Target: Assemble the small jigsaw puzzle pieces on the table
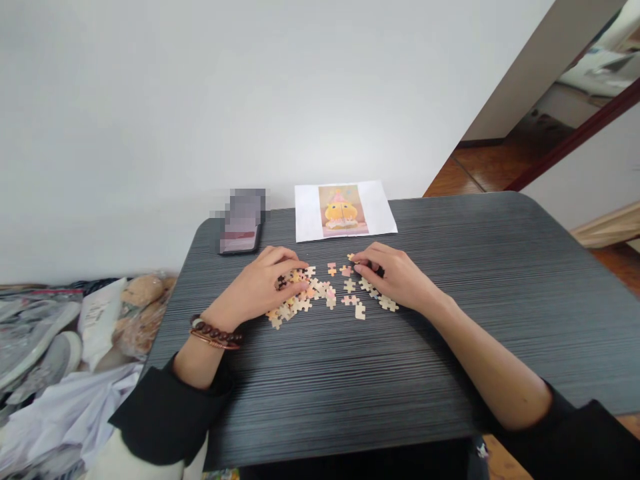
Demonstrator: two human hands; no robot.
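Note:
Over a heap of small jigsaw puzzle pieces (300, 303) rests my left hand (265, 280), its thumb and fingers apart and curved around the near part of the heap. My right hand (387, 270) pinches a yellowish puzzle piece (351, 258) between thumb and fingertips. Just below it lies a pink and yellow piece (345, 271). Several loose pieces, among them a pale corner-shaped one (360, 311), are spread between my hands. A second group of pale pieces (387, 303) lies partly hidden beneath my right hand.
A white sheet with a printed cartoon picture (343, 211) lies at the table's back edge by the wall. Left of it is a phone (243, 220), partly pixelated. The dark table (350, 387) has rounded corners. Shoes and bagged items (50, 340) crowd the left side.

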